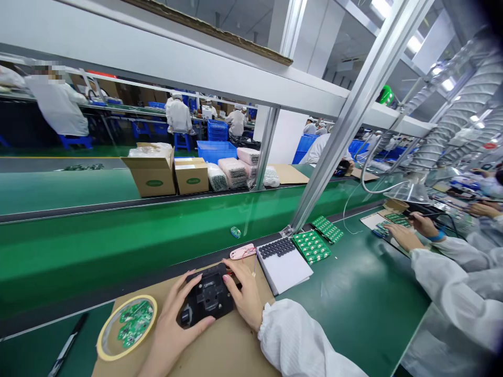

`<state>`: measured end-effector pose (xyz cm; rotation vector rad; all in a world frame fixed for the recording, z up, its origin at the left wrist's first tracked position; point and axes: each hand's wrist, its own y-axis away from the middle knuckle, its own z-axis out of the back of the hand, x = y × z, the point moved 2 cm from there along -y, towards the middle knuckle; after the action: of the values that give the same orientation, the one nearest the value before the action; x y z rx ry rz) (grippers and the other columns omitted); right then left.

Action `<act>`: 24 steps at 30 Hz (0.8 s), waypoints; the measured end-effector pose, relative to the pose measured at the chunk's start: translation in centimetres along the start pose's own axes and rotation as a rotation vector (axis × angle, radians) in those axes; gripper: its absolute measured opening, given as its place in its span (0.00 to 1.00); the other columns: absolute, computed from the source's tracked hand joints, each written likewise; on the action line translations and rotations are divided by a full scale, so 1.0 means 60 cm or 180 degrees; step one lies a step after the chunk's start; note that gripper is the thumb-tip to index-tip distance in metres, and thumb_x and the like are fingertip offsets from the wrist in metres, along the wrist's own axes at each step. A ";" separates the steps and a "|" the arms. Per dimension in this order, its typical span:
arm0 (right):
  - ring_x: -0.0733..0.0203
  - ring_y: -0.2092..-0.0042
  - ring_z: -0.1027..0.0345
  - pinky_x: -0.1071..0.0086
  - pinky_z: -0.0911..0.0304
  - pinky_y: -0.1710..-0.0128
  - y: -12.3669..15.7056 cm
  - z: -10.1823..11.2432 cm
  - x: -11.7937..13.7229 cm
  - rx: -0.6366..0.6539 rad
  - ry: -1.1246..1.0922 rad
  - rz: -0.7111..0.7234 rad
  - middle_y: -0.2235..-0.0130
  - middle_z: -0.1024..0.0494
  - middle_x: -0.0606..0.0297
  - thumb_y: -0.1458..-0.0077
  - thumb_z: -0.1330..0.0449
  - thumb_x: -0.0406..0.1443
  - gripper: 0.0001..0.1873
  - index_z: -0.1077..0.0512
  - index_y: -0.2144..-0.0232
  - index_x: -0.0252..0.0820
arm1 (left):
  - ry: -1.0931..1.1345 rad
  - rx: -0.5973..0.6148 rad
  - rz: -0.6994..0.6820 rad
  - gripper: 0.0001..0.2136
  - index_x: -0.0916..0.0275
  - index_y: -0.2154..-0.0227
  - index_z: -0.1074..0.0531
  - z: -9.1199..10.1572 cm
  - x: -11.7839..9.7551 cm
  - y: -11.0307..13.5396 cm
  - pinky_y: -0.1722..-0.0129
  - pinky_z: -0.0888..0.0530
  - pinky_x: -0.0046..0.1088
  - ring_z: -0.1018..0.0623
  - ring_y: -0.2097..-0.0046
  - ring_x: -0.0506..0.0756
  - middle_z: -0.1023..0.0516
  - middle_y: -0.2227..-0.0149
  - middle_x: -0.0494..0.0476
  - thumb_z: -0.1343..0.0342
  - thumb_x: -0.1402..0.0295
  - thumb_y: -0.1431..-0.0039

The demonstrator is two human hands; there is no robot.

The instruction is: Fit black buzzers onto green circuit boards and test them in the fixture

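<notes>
A black block-like fixture (211,294) with a recessed middle lies on a brown cardboard sheet (220,345) in front of me. My left hand (173,311) grips its left side, fingers along the far edge and thumb at the near edge. At the fixture's right end, my right hand (244,293) curls its fingers round the far corner. A bit of red shows between the right fingers, too small to name. Just beyond that hand rests a pink oblong casing (242,252) with thin red wires. A yellow tape ring (102,343) encircles several green circuit boards (135,322) at left.
To the right, a white pad (286,275) carries rows of black round parts. Green board panels (312,246) lie beside it. A metal post (346,131) rises behind. A black pen (67,345) lies far left. A co-worker's hands (408,238) handle boards at right. Past the green conveyor (157,235) stand cartons (155,178).
</notes>
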<state>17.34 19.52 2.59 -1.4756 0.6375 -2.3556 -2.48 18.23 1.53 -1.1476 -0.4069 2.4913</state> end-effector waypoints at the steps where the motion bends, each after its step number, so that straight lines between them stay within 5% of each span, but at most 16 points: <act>1: 0.56 0.46 0.31 0.61 0.35 0.46 0.000 0.001 0.001 0.0027 0.0001 0.0033 0.47 0.24 0.62 0.35 0.48 0.39 0.19 0.32 0.44 0.49 | 0.0036 -0.0062 -0.0009 0.27 0.47 0.42 0.37 0.000 -0.001 0.001 0.43 0.30 0.53 0.33 0.38 0.68 0.37 0.38 0.59 0.39 0.60 0.46; 7: 0.54 0.44 0.32 0.57 0.36 0.44 0.015 0.001 -0.010 0.0161 -0.0076 -0.0088 0.46 0.25 0.60 0.35 0.48 0.41 0.19 0.30 0.45 0.48 | 0.0518 -0.0213 0.0208 0.31 0.50 0.45 0.33 -0.001 -0.015 0.015 0.40 0.35 0.54 0.34 0.38 0.69 0.37 0.38 0.61 0.32 0.66 0.54; 13: 0.51 0.43 0.33 0.55 0.37 0.44 0.028 -0.004 -0.036 0.0350 -0.0081 -0.0332 0.44 0.26 0.58 0.36 0.47 0.45 0.20 0.30 0.45 0.47 | 0.0857 0.0094 0.0594 0.39 0.51 0.43 0.34 0.000 -0.032 0.023 0.36 0.41 0.52 0.39 0.35 0.68 0.41 0.37 0.62 0.27 0.68 0.62; 20: 0.49 0.51 0.33 0.50 0.42 0.49 0.026 0.008 -0.021 -0.0159 0.0761 0.0235 0.53 0.22 0.59 0.34 0.50 0.44 0.16 0.26 0.54 0.48 | 0.0918 0.0195 0.0609 0.40 0.49 0.42 0.35 -0.001 -0.031 0.026 0.35 0.43 0.51 0.42 0.34 0.68 0.43 0.36 0.61 0.26 0.66 0.61; 24: 0.53 0.63 0.32 0.59 0.36 0.61 0.024 -0.001 -0.026 -0.0326 0.0802 -0.0133 0.62 0.25 0.58 0.34 0.52 0.44 0.18 0.29 0.51 0.44 | 0.0909 0.0170 0.0556 0.37 0.50 0.42 0.36 -0.002 -0.024 0.023 0.36 0.43 0.53 0.41 0.34 0.69 0.43 0.35 0.62 0.28 0.65 0.58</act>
<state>17.98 18.98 0.64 -1.2515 0.8060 -2.6015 -1.80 16.38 1.86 -1.5475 -0.1660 2.4118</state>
